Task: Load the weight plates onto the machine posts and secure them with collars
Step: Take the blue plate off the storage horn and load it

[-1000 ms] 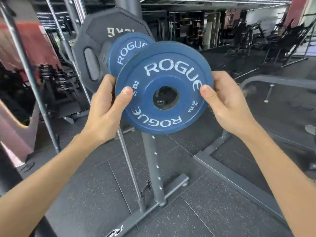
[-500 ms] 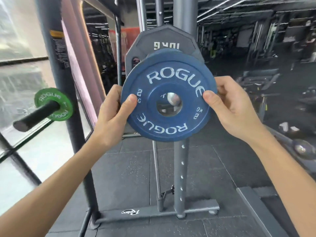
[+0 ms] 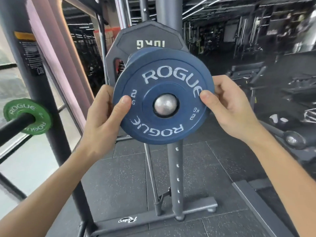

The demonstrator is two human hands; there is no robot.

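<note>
Green plate (image 3: 27,116) far left; left hand (image 3: 104,117) fingers curled round rim of blue plate (image 3: 164,134): 2 kg, white ROGUE lettering, silver post end (image 3: 166,105) filling centre hole, black 10 kg plate (image 3: 150,38) behind; right hand (image 3: 229,110) fingers grip opposite rim

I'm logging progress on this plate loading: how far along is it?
Done: the black 10 kg plate and a rear blue plate sit loaded on the silver post. In hand: the left hand and right hand grip the front blue plate by its rim, its hole over that post's end. Left: push it back against the others and fit a collar; none is in view.
</note>
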